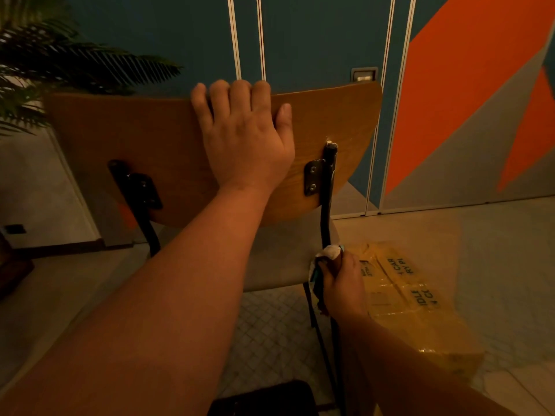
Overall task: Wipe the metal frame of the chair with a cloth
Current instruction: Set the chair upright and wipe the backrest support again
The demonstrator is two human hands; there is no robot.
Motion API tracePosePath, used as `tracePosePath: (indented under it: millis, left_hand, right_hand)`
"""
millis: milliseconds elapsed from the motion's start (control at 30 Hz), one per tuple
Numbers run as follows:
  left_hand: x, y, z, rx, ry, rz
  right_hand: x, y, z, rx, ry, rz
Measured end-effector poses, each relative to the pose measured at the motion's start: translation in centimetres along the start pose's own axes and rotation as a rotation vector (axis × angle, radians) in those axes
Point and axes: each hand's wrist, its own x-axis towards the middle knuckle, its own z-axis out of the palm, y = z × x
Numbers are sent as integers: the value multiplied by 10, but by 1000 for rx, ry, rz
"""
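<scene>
nearest the lens, a bare left forearm is stretched up across the middle of the view to the left hand (244, 136), which is laid on the wooden backrest (330, 121) with its four fingers hooked over the top edge and the thumb pressed flat on the near face, so the chair is steadied. lower right, the right hand (342, 283) is seen with its fingers curled round a bunched white and teal cloth (326, 258), which is wrapped about the black metal upright (327, 211) of the frame just where that tube meets the pale seat (279, 265). the right-side upright runs from its screwed bracket (312, 177) down past the seat to the rear legs; a second upright (141, 199) is seen at the left, untouched by either hand. a yellowish cardboard box (417, 301) is lying on the floor just beyond the right hand, and plant fronds (60, 67) are hanging at upper left.

the step in hand is judged to be the wiping of the right rear upright, at seat level. for the next move, the cloth would need to be slid along the tube under a firm grip while the backrest is held
</scene>
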Motion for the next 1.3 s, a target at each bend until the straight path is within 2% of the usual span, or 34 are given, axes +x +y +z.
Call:
tracePosePath:
  millis: [267, 467, 767, 1033, 1200, 1300]
  left_hand:
    - [1, 0, -1, 12, -9, 3]
    - [1, 0, -1, 14, -18, 4]
    - [0, -1, -1, 6, 1, 6]
    - [0, 0, -1, 3, -15, 4]
    - [0, 0, -1, 1, -12, 1]
    - [0, 0, -1, -7, -6, 2]
  right_hand:
    - [49, -71, -8, 62, 118, -124]
    - [29, -31, 10, 18, 43, -57]
    - [10, -18, 9, -198, 82, -30]
    - [1, -11, 3, -162, 34, -25]
    - [-19, 16, 2, -124, -16, 1]
    - [-15, 12, 2, -90, 8, 10]
